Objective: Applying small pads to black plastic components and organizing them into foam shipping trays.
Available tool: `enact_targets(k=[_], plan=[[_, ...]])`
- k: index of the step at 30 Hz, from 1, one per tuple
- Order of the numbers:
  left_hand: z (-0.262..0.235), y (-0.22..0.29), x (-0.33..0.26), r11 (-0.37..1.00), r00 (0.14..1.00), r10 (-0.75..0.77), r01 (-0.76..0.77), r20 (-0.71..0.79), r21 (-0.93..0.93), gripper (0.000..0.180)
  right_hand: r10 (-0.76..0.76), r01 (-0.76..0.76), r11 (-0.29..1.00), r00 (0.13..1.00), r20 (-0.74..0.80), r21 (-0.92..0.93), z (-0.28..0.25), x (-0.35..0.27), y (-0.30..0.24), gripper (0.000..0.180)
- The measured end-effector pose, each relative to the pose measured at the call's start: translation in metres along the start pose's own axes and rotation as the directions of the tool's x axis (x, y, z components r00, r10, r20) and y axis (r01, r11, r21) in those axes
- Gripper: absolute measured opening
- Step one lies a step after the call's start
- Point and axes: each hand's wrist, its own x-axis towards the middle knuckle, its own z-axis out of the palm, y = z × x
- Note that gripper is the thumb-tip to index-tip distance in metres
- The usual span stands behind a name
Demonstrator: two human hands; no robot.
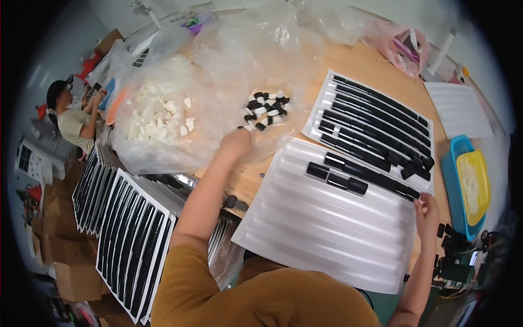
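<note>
My left hand (235,144) reaches to the near edge of a small pile of black and white cap-like pieces (267,110) lying on clear plastic film. Its fingers are curled down at the pile, and what they pinch is mostly hidden. On the ribbed white foam tray (327,229) in front of me lies a row of black cylinders (370,174), with a shorter group (338,179) just below it. At the right end of that row, the thumb and fingers of my right hand (427,212) close on the last black cylinder (407,191).
Behind the tray lies another foam tray (328,90) filled with black cylinders. A clear bag of white pieces (155,122) stands left. At right is a blue basket (460,218) with a yellow one. Filled trays (133,234) lean at lower left; a co-worker (73,120) sits beyond.
</note>
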Motion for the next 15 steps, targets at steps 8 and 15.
enact_targets(k=[8,15], plan=[[0.042,-0.009,0.059,0.987,0.913,0.071,-0.122,-0.401,-0.103,0.024,-0.179,0.184,0.979,0.982,-0.062,0.090,0.042,0.064,-0.085,0.008],[0.031,-0.012,0.034,0.934,0.688,0.075,-0.302,-0.722,-0.191,0.025,-0.016,0.013,0.990,1.000,-0.016,-0.142,0.068,0.094,-0.035,0.010]])
